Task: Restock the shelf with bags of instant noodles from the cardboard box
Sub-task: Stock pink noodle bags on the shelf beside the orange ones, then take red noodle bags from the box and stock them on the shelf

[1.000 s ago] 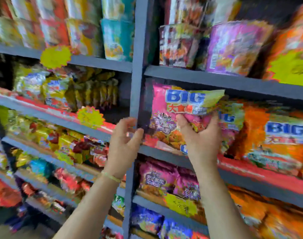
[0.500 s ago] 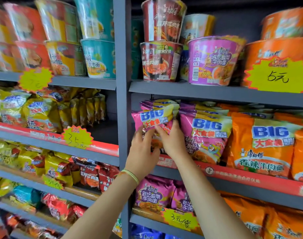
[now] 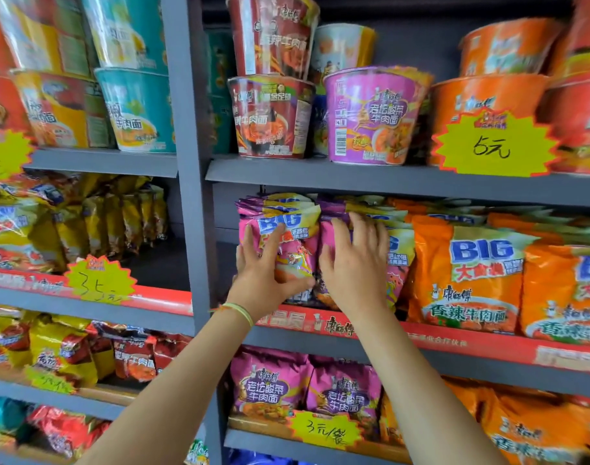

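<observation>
A pink BIG instant noodle bag [image 3: 287, 226] stands upright at the left end of the middle shelf [image 3: 454, 342], in front of more bags of the same kind. My left hand [image 3: 263, 280] lies against its front, fingers spread upward and thumb stretched along its lower edge. My right hand [image 3: 354, 266] presses with spread fingers on the neighbouring row of purple-pink bags [image 3: 399, 253]. The cardboard box is out of view.
Orange BIG bags [image 3: 468, 273] fill the shelf to the right. Cup noodles [image 3: 371, 119] stand on the shelf above, with a yellow price tag [image 3: 491, 146]. A grey upright post [image 3: 189, 196] divides the bays; yellow bags [image 3: 18, 229] sit left. Pink bags [image 3: 266, 387] lie below.
The pink bag went from being held up in front of the shelf to standing in its row. Both hands have shifted from gripping it to lying against the bag fronts.
</observation>
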A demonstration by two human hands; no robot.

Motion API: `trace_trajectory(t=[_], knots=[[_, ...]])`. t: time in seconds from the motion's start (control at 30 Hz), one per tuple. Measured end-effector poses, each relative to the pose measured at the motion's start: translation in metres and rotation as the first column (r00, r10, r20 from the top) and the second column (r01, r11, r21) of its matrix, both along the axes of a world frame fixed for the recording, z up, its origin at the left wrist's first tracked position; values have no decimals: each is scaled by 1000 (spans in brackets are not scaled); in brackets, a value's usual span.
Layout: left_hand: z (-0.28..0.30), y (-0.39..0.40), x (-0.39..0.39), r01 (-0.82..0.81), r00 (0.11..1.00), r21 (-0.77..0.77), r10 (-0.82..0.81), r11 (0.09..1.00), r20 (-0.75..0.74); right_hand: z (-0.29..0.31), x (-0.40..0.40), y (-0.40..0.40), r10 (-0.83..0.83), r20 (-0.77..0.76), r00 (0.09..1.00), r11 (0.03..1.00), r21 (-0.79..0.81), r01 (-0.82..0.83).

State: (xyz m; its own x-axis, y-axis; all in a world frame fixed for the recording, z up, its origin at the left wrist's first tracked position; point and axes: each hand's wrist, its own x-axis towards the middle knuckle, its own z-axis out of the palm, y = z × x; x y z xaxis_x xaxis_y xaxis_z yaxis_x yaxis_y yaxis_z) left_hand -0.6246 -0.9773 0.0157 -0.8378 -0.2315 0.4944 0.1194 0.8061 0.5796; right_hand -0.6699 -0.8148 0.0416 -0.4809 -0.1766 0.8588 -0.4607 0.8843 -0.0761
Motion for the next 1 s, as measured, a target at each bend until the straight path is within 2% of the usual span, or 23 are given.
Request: trace_trajectory(t=[0.1, 0.17, 0.23, 0.4, 0.73, 0.87, 1.0], knots=[[-2, 2, -1, -62, 997, -34, 60, 997, -41, -4, -9, 11, -116, 80, 990, 987, 120, 106], [-2, -1, -2, -176, 983, -118, 169, 977, -72, -3, -12, 16, -106, 97, 990, 984, 155, 90], [-3, -5, -3, -244, 969, -116, 237, 963, -76, -1, -16, 21, -64, 101, 993, 984, 172, 46], [-1, 5, -7, -208, 978, -68, 206, 976, -37, 0, -20, 25, -9, 103, 995, 981, 193, -11], [-3, 6, 3, -125, 992, -38, 125, 991, -9, -2, -21, 23, -36, 83, 996, 975, 220, 17], [-5, 9, 7, -162, 980, -69, 152, 984, -125, -1, -10, 21, 132, 32, 991, 989, 69, -134], [-3, 14, 25, -101, 907, -106, 48, 989, -418, -4, 10, 8, 425, -120, 897, 890, -125, -438]])
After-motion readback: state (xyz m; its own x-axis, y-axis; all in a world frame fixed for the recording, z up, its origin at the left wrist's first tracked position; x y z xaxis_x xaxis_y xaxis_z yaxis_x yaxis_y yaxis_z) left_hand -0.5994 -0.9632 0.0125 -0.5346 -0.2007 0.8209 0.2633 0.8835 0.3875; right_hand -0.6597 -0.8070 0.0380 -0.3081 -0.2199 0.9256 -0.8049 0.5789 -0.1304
